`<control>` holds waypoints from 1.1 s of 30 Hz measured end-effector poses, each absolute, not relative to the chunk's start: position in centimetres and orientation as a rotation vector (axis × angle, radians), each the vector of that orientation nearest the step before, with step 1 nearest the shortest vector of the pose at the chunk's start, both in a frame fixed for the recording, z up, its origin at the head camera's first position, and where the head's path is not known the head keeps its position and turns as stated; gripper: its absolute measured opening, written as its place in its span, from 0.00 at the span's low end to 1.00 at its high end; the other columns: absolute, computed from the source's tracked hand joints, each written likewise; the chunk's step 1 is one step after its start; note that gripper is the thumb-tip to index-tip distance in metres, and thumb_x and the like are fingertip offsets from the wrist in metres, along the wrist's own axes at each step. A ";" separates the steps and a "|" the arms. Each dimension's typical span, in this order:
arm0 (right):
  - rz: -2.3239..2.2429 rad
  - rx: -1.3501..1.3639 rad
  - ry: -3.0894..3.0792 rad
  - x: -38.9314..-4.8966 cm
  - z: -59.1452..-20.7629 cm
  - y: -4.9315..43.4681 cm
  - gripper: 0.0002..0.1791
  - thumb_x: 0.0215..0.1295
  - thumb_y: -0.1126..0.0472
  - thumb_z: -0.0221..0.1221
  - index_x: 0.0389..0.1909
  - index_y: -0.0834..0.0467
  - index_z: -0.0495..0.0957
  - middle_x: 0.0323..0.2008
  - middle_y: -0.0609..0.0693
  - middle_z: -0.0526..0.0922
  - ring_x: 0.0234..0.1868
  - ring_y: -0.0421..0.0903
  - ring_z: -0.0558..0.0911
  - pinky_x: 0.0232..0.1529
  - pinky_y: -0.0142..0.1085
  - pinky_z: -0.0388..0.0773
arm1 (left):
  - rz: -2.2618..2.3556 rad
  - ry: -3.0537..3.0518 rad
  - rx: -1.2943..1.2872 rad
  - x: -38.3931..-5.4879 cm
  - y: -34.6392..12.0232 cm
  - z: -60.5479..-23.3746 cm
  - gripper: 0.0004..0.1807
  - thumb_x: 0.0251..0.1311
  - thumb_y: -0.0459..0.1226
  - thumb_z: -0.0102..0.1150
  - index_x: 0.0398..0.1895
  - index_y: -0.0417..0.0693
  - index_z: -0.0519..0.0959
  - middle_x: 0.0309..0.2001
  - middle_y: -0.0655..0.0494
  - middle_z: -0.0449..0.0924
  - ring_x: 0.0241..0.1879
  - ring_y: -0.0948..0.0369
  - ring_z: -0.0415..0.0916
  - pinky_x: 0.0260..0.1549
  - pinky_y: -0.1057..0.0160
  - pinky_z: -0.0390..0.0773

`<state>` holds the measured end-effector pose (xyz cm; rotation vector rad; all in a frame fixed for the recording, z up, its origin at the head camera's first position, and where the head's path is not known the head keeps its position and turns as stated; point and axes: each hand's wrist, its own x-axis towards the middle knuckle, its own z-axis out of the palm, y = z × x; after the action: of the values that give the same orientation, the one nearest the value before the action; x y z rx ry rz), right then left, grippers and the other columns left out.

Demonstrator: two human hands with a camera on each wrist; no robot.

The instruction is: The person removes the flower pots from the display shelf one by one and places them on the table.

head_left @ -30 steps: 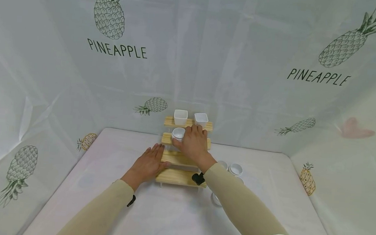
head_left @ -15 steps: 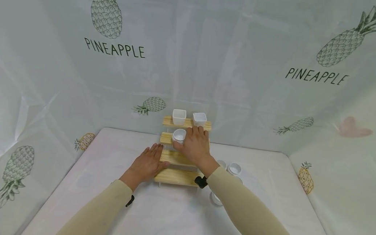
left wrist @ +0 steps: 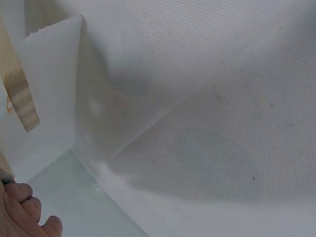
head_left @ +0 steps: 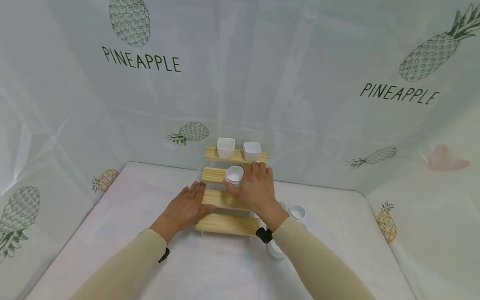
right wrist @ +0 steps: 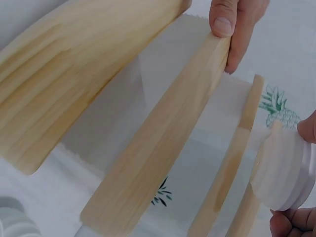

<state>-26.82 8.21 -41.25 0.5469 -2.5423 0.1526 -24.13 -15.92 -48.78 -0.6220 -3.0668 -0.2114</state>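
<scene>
A small white round bowl (head_left: 234,174) with ridged sides is in my right hand (head_left: 258,186), gripped between thumb and fingers over the second tier from the top. In the right wrist view the bowl (right wrist: 281,170) shows side-on, fingers at opposite sides of it. The wooden display stand (head_left: 228,224) has tiered boards on clear supports. My left hand (head_left: 183,209) holds the left end of its second-lowest board. The right wrist view shows that thumb (right wrist: 222,24) on the board's front edge, another finger behind it. Fingers of the left hand (left wrist: 24,212) also appear in the left wrist view.
Two white square bowls, a left one (head_left: 225,147) and a right one (head_left: 251,151), stand on the top tier. Several round white bowls (head_left: 297,212) are on the table right of the stand, partly behind my right forearm. A pineapple-print curtain (head_left: 308,127) rises behind.
My right hand has shifted the round bowl rightward along the second tier from the top. The left hand keeps its place on the stand. The head view has drifted slightly.
</scene>
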 end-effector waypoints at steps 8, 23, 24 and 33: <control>0.133 0.552 -2.536 -25.9 -41.2 10.3 0.35 0.63 0.31 0.65 0.39 0.64 0.80 0.34 0.56 0.78 0.39 0.57 0.74 0.38 0.47 0.71 | -0.214 -3.067 -0.616 -24.2 -15.9 -48.9 0.48 0.82 0.62 0.35 0.84 0.32 0.47 0.84 0.37 0.51 0.84 0.43 0.46 0.82 0.41 0.54; 0.159 0.557 -2.483 -24.5 -42.1 14.5 0.34 0.61 0.35 0.67 0.43 0.65 0.80 0.34 0.57 0.78 0.38 0.57 0.72 0.40 0.47 0.70 | -0.260 -3.070 -0.626 -23.9 -15.8 -48.8 0.47 0.82 0.61 0.36 0.84 0.31 0.47 0.84 0.36 0.50 0.84 0.43 0.46 0.82 0.41 0.52; 0.160 0.554 -2.484 -24.4 -42.1 14.8 0.34 0.60 0.35 0.67 0.43 0.65 0.80 0.34 0.57 0.78 0.38 0.57 0.72 0.40 0.47 0.70 | -0.260 -3.071 -0.622 -24.0 -15.8 -48.9 0.47 0.82 0.61 0.36 0.84 0.31 0.47 0.84 0.36 0.50 0.84 0.43 0.45 0.82 0.41 0.52; 0.127 0.534 -2.509 -23.4 -42.8 17.1 0.39 0.61 0.33 0.68 0.50 0.68 0.81 0.38 0.59 0.80 0.40 0.58 0.74 0.40 0.47 0.71 | -0.271 -3.077 -0.617 -24.0 -15.8 -48.8 0.47 0.82 0.62 0.36 0.84 0.31 0.46 0.84 0.36 0.49 0.85 0.43 0.45 0.82 0.41 0.52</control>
<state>-23.42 17.10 -42.80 0.5337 -2.5089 0.1268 -24.01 -15.84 -48.83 -0.6167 -3.0768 -0.2706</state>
